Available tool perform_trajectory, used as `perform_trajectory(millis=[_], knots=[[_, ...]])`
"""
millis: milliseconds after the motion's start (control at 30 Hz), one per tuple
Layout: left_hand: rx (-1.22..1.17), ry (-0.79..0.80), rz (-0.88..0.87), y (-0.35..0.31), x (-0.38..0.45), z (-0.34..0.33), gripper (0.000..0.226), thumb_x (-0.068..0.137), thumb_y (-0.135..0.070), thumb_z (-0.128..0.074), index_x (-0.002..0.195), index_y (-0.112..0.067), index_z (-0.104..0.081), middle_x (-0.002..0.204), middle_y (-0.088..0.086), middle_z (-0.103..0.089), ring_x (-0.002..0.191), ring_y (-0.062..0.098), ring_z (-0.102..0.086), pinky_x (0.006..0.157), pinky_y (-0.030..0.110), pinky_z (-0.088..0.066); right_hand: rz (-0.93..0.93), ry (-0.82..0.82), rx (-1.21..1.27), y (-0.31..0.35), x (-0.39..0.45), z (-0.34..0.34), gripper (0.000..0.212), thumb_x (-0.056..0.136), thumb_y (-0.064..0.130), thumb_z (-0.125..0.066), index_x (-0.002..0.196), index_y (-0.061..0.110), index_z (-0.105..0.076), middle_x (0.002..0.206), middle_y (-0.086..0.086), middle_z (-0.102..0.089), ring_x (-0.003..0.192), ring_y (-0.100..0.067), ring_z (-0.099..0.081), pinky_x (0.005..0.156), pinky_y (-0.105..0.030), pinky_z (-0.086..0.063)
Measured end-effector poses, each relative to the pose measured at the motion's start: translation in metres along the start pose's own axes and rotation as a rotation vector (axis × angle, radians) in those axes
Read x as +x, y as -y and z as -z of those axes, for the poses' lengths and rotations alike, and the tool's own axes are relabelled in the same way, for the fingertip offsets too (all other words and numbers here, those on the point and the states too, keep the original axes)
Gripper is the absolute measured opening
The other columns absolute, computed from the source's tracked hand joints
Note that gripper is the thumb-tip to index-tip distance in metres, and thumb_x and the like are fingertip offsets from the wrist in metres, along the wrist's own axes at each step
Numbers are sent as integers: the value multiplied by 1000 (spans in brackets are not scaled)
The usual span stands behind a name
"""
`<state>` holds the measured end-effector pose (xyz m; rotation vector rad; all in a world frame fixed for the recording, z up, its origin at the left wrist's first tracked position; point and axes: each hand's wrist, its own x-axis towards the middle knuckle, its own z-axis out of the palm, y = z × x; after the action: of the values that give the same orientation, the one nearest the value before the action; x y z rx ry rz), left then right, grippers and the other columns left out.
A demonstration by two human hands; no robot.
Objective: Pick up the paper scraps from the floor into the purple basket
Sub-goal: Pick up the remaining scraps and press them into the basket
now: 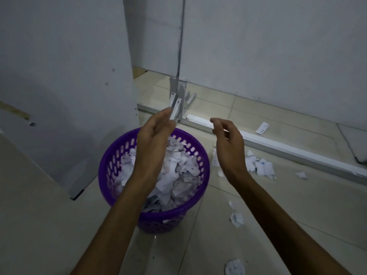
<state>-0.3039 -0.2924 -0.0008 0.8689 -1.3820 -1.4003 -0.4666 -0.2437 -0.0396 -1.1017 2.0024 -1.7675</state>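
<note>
Head-worn, wide-angle, looking forward and steeply down, close over the purple basket (154, 181) on the tiled floor (278, 225).

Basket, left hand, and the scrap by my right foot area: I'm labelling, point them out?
Basket (107, 163), head view, left rim wall.
Left hand (153, 133), head view, palm.
Scrap (236, 219), head view, its middle.

Purple basket (111, 165): moulded plastic with slotted walls and a slight sheen, filled with crumpled white paper scraps (178, 175), matt and creased. Floor (258, 225): pale glazed tile, smooth and faintly glossy, with thin grout lines. Rail (278, 145) and bracket (178, 104) along the wall: light metal, satin finish; wall panels (278, 56) flat, matt white.
</note>
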Motion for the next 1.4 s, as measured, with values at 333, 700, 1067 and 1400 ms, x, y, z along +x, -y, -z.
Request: perform_trajectory(millis=[333, 700, 1067, 1400], knots=[[-78, 460, 155, 45, -50, -104, 34, 88, -35, -65, 122, -38, -58, 128, -17, -61, 117, -3, -56, 100, 24, -45, -276, 468, -413, -92, -44, 122, 41, 88, 41, -70, 127, 30, -59, 127, 8, -57, 99, -1, -60, 73, -13, -47], [4, 402, 657, 184, -108, -98, 35, 97, -17, -56, 132, -17, -56, 132, -2, -60, 115, 10, -61, 104, 36, -47, -256, 870, -831, -209, -131, 144, 149, 48, 71, -84, 149, 47, 22, 161, -10, 25, 149, -28, 19, 122, -51, -2], [30, 268, 732, 224, -104, -100, 27, 95, -12, -58, 120, -22, -63, 123, -2, -65, 114, 16, -61, 97, 34, -49, -123, 595, -778, -241, -111, 139, 103, 72, 65, -73, 154, 40, -16, 160, 0, -15, 139, -24, -20, 114, -42, -29], [68, 252, 735, 240, -113, -99, 28, 91, -8, -63, 115, -22, -65, 121, 0, -66, 111, 11, -63, 100, 31, -49, -132, 620, -713, -245, -85, 124, 56, 89, 35, -70, 141, 22, -54, 134, -5, -44, 121, -20, -42, 94, -20, -33]])
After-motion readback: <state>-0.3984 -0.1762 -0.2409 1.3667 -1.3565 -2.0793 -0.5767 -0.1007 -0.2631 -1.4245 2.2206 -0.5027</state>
